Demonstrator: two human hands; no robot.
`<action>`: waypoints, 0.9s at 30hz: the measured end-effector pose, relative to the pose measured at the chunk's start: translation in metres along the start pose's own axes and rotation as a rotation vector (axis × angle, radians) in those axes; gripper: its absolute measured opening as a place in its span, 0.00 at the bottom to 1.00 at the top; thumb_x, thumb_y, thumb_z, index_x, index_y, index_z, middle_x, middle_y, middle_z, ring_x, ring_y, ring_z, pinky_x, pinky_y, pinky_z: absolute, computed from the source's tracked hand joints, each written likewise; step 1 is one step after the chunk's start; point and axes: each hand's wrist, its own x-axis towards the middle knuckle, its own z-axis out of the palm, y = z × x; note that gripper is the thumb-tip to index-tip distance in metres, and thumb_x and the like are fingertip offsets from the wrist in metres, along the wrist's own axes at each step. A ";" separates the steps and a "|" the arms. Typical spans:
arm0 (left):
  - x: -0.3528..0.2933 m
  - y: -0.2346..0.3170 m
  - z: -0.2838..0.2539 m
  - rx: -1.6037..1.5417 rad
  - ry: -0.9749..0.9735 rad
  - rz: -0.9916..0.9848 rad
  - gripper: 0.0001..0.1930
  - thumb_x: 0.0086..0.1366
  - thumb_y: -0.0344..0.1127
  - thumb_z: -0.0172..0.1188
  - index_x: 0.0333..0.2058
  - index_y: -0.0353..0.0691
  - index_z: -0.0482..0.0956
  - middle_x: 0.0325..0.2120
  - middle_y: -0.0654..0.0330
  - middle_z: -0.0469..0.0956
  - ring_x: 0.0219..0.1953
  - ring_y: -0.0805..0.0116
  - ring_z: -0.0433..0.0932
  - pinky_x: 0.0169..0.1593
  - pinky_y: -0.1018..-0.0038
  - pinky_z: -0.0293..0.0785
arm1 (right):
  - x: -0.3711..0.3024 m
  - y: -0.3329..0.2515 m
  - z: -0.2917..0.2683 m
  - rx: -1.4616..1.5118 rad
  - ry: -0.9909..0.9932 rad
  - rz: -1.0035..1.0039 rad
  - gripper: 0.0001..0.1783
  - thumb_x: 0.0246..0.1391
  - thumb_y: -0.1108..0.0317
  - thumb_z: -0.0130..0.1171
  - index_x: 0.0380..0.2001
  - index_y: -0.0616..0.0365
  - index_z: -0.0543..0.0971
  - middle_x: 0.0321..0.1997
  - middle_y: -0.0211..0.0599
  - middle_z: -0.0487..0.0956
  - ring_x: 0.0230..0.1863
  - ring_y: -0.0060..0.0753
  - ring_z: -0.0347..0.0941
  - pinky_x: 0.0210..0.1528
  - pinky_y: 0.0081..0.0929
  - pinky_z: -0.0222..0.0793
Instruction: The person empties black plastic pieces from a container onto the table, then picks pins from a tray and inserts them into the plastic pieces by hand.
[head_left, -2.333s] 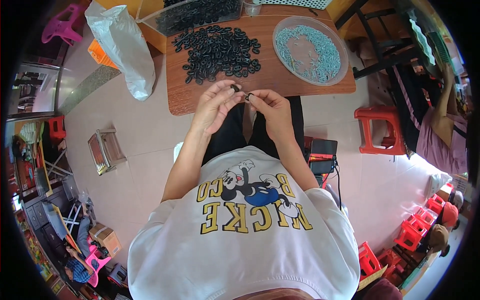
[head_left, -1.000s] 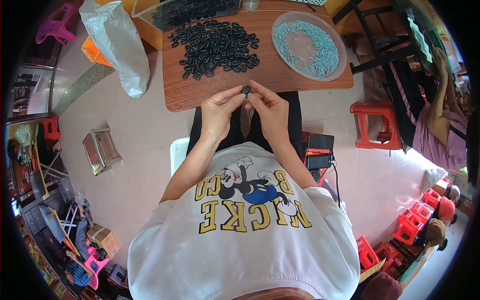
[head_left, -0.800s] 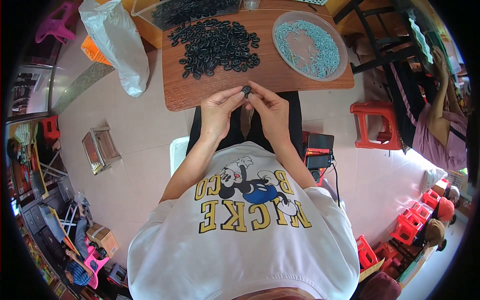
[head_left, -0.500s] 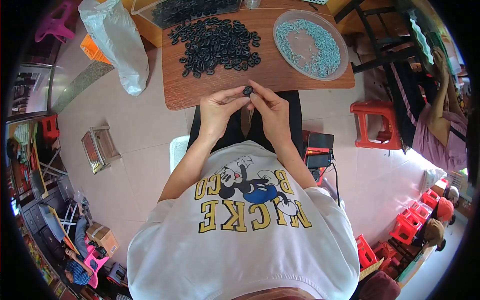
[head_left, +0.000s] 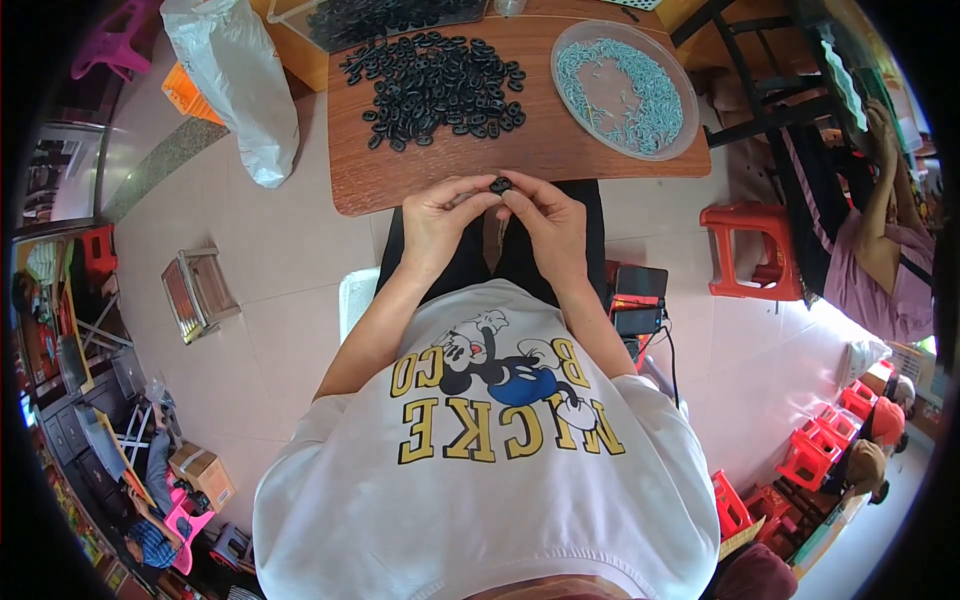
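Between the fingertips of both hands I hold one small black oval piece with holes, just off the table's near edge. My left hand pinches its left side with thumb and forefinger. From the other side my right hand grips it the same way, its thumb on the piece's lower edge. Beyond my hands lies a spread pile of similar black oval pieces on the brown wooden table. To the right stands a round clear tray of small pale-blue screw-like parts.
A clear bin with more black pieces stands at the table's far left. Left of the table hangs a white plastic bag beside an orange crate. A red stool and a seated person are at the right.
My right forefinger has lowered from a raised position onto the black piece. Both hands have shifted slightly, and the piece sits a little lower and further right.
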 end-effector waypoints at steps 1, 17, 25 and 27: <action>-0.001 -0.001 0.000 0.007 -0.003 0.024 0.11 0.55 0.22 0.62 0.39 0.33 0.81 0.33 0.59 0.80 0.34 0.77 0.77 0.37 0.84 0.73 | -0.001 0.000 0.001 0.002 0.005 -0.016 0.14 0.55 0.77 0.55 0.46 0.65 0.77 0.33 0.33 0.80 0.31 0.18 0.74 0.36 0.14 0.68; -0.001 -0.024 0.000 0.029 -0.008 0.121 0.10 0.57 0.22 0.61 0.39 0.32 0.81 0.34 0.57 0.79 0.35 0.75 0.78 0.38 0.83 0.74 | -0.001 0.019 0.008 -0.011 0.097 -0.003 0.12 0.55 0.75 0.56 0.42 0.65 0.79 0.31 0.32 0.80 0.29 0.17 0.74 0.33 0.12 0.67; 0.003 -0.024 -0.006 -0.374 -0.083 -0.034 0.23 0.60 0.22 0.58 0.55 0.33 0.68 0.44 0.49 0.76 0.44 0.67 0.77 0.48 0.77 0.73 | 0.025 -0.008 -0.001 -0.059 -0.167 0.083 0.12 0.53 0.75 0.58 0.42 0.65 0.78 0.30 0.33 0.80 0.30 0.18 0.75 0.34 0.15 0.70; 0.004 -0.023 -0.008 -0.653 -0.026 -0.067 0.24 0.61 0.22 0.55 0.57 0.34 0.65 0.47 0.48 0.74 0.51 0.64 0.73 0.53 0.74 0.70 | 0.057 -0.037 -0.014 -0.171 -0.294 0.062 0.11 0.52 0.75 0.59 0.40 0.64 0.78 0.28 0.32 0.80 0.30 0.19 0.76 0.34 0.17 0.70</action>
